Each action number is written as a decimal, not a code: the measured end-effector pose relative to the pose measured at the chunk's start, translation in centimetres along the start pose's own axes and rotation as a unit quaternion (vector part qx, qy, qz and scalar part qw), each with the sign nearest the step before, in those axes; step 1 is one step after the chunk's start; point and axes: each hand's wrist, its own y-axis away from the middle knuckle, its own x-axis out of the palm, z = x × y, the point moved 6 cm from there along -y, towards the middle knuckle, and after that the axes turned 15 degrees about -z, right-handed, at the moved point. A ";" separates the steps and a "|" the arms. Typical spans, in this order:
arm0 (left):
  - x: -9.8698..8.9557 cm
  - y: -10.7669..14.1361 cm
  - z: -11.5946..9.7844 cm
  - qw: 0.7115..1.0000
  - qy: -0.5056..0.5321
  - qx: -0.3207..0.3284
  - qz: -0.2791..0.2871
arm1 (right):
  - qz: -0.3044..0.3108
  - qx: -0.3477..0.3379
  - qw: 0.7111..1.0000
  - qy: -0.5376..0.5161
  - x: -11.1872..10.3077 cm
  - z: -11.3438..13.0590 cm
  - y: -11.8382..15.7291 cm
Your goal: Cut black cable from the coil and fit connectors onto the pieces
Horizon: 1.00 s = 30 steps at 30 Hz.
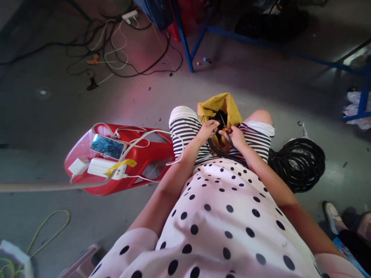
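My right hand (pixel 236 137) is closed around a pair of scissors (pixel 228 135) with dark handles, its blades pointing away from me over the yellow bag (pixel 232 106). Close by on the left, my left hand (pixel 207 130) has its fingers pinched together. Between those fingertips there seems to be the end of a black cable, too small to make out surely. A black cable (pixel 214 148) curves below my hands across my lap. The bag stands open between my knees, with dark pieces inside partly hidden by my hands.
Left of me, a red plastic stool (pixel 145 154) carries a phone (pixel 108 146), a white power bank (pixel 101 167) and white cords. A black cable coil (pixel 314 166) lies at my right. Ahead are a blue metal frame (pixel 185 46) and tangled floor cords. Another person's shoe (pixel 332 216) shows lower right.
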 end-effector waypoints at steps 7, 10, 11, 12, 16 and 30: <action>-2.4 -0.9 -1.7 0.979 0.187 -0.024 -0.073 | 0.073 0.080 0.959 -0.261 -1.6 -1.8 5.0; -2.1 -0.4 -2.5 0.969 0.232 -0.040 -0.070 | 0.077 0.050 0.968 -0.234 -2.5 -2.6 6.5; -1.8 -0.2 -2.7 0.967 0.241 -0.042 -0.067 | 0.080 0.046 0.972 -0.218 -2.5 -2.8 6.8; -1.5 0.0 -3.0 0.966 0.247 -0.042 -0.065 | 0.080 0.045 0.975 -0.200 -2.4 -2.9 7.0; -0.4 0.9 -3.5 0.965 0.251 -0.032 -0.067 | 0.051 0.054 0.984 -0.159 -1.5 -2.5 7.6; 2.3 6.2 -0.8 0.981 0.128 -0.148 -0.006 | -0.188 0.370 0.906 -0.083 -9.8 -24.7 2.4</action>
